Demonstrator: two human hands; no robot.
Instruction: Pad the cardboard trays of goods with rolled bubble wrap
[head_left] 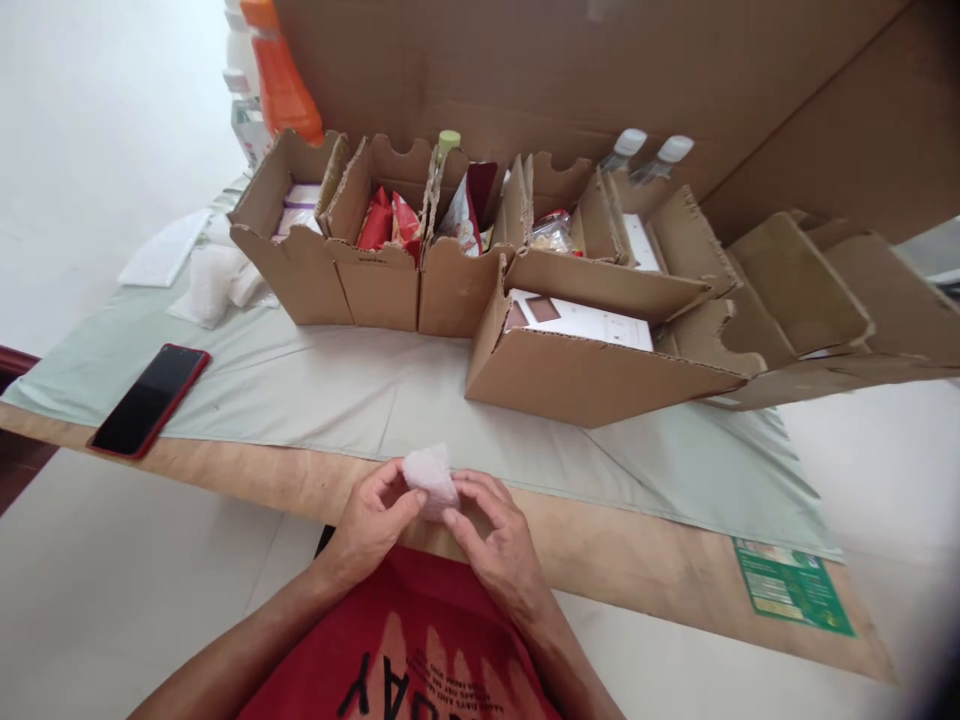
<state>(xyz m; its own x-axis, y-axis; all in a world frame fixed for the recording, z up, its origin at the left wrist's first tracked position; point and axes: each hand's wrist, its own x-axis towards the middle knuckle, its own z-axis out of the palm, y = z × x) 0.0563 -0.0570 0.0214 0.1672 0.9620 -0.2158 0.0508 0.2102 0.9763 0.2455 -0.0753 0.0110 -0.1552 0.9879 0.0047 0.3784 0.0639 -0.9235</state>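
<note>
"Only the head view to go on. Where's the packet [433, 480]?"

"Over the near edge of the bench [637, 555], about midway along it. It's in pale wrap; what's inside, I can't tell."

"And the hands?"

"Both are on it. The left hand [375, 515] pinches one side between thumb and fingers; the right hand [499, 530] curls in at the other, thumb and fingertips meeting the wrap."

"How far along does this look?"

"Partway, I'd judge. The packet is in hand and not yet set down. Whether it's being wrapped or opened, I can't say."

"What seems done?"

"The boxes [382, 292] stand toward the far edge, and several are filled: red bags [377, 222] in one, a white carton [589, 322] in the front one. No hand touches them."

"And what's left?"

"The packet itself, at least. More pale packs [210, 282] lie on the cloth [322, 375] toward the left edge, beyond the phone [152, 400]. They're untouched, so they may be left too. The green card [795, 585], at the near right corner, seems to play no part."
</note>
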